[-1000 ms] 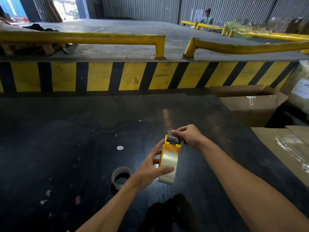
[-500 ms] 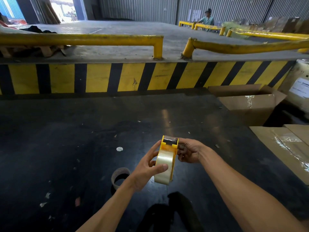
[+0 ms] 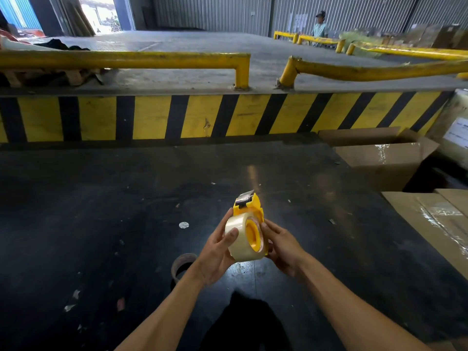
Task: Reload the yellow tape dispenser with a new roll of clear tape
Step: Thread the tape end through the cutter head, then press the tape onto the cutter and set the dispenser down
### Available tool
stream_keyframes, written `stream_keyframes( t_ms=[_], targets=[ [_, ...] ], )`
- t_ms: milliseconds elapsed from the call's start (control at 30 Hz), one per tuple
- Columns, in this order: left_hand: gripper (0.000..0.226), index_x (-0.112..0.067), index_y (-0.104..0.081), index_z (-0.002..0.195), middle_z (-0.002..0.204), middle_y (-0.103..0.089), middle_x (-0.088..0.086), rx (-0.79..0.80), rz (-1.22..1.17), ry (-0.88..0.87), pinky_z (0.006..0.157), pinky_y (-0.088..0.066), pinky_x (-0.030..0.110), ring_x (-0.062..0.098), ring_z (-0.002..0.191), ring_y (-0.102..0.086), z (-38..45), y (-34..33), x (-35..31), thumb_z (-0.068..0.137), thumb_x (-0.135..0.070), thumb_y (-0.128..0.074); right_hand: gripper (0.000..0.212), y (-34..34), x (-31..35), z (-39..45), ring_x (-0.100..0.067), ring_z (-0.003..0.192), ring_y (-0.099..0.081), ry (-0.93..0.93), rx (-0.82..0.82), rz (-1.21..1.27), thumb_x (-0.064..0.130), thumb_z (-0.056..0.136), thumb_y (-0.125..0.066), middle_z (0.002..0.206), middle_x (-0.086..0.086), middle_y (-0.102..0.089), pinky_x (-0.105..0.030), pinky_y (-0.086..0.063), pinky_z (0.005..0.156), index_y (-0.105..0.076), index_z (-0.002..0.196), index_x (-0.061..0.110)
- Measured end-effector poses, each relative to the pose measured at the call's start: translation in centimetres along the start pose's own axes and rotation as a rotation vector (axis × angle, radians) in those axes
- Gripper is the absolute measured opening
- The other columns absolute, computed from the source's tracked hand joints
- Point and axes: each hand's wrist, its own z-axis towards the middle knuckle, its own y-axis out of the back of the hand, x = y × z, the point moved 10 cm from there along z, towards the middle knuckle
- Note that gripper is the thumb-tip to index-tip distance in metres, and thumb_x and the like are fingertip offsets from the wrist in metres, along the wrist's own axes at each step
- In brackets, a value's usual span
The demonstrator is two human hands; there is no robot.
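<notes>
The yellow tape dispenser (image 3: 249, 207) is held upright above the black table, its dark cutter end pointing up and away. A roll of clear tape (image 3: 238, 239) sits on the dispenser's yellow hub, its open side turned toward me. My left hand (image 3: 216, 252) wraps the roll from the left, thumb across its outer face. My right hand (image 3: 282, 245) cups the dispenser from the right and behind, fingertips on the roll's edge. An empty brown cardboard tape core (image 3: 182, 265) lies on the table just left of my left wrist.
The black table (image 3: 101, 198) carries small paper scraps and a white sticker (image 3: 183, 225). An open cardboard box (image 3: 385, 158) and flat taped cartons (image 3: 435, 224) stand at the right. A yellow-and-black striped wall (image 3: 202, 115) lies behind the table. A person (image 3: 319, 25) stands far back.
The dispenser turned from edge-on so that the roll's open side and yellow hub face me. My right hand left the cutter end and dropped to the dispenser's right side.
</notes>
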Motion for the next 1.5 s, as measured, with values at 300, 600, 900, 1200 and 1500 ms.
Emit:
stream_keyframes(
  t_ms=[300, 600, 900, 1200, 1500],
  targets=[
    [0.052, -0.044, -0.051, 0.142, 0.144, -0.062, -0.001, -0.133, 0.149, 0.065, 0.105, -0.047, 0.066, 0.031, 0.131, -0.06, -0.5, 2.4, -1.0, 0.091, -0.046, -0.059, 0.037, -0.2, -0.7, -0.4, -0.016, 0.082, -0.062, -0.065, 0.236, 0.145, 0.037, 0.094, -0.061, 0.107, -0.003, -0.072, -0.029, -0.049, 0.075, -0.062, 0.131, 0.039],
    [0.038, -0.027, -0.064, 0.135, 0.127, -0.056, 0.011, -0.471, 0.833, -0.2, 0.099, -0.054, 0.038, 0.023, 0.113, -0.061, -0.8, 3.3, -6.3, 0.103, -0.009, -0.054, 0.05, 0.5, 0.8, 0.7, -0.012, 0.058, -0.047, 0.066, 0.029, 0.12, 0.021, 0.087, -0.072, 0.084, -0.004, -0.069, -0.021, -0.043, 0.052, -0.061, 0.134, 0.033],
    [0.043, -0.034, -0.056, 0.144, 0.125, -0.072, 0.009, -0.517, 0.941, -0.045, 0.1, -0.05, 0.039, 0.027, 0.117, -0.064, 0.7, -0.8, -6.1, 0.102, -0.031, -0.047, 0.074, -1.7, 2.6, 1.1, -0.016, 0.098, -0.067, 0.228, -0.035, -0.26, 0.009, 0.084, -0.075, 0.124, -0.014, -0.068, -0.023, -0.057, 0.073, -0.041, 0.149, 0.021],
    [0.072, -0.032, -0.034, 0.156, 0.134, -0.068, 0.003, -0.526, 0.679, -0.076, 0.105, -0.053, 0.042, 0.019, 0.119, -0.065, 0.5, 0.6, -4.5, 0.096, -0.002, -0.059, 0.07, -2.3, 2.8, 1.8, -0.043, 0.099, -0.064, 0.297, -0.094, -0.591, -0.011, 0.09, -0.049, 0.121, -0.028, -0.06, -0.056, -0.056, 0.088, -0.041, 0.149, 0.025],
    [0.097, -0.035, -0.019, 0.16, 0.131, -0.068, 0.009, -0.505, 0.57, -0.076, 0.102, -0.054, 0.052, 0.027, 0.114, -0.069, 0.0, 1.7, -4.3, 0.088, 0.005, -0.07, 0.061, -3.3, 3.8, 1.4, -0.03, 0.114, -0.063, 0.269, 0.003, -0.607, -0.01, 0.094, -0.038, 0.134, -0.016, -0.057, -0.047, -0.054, 0.099, -0.044, 0.149, 0.016]
  ],
)
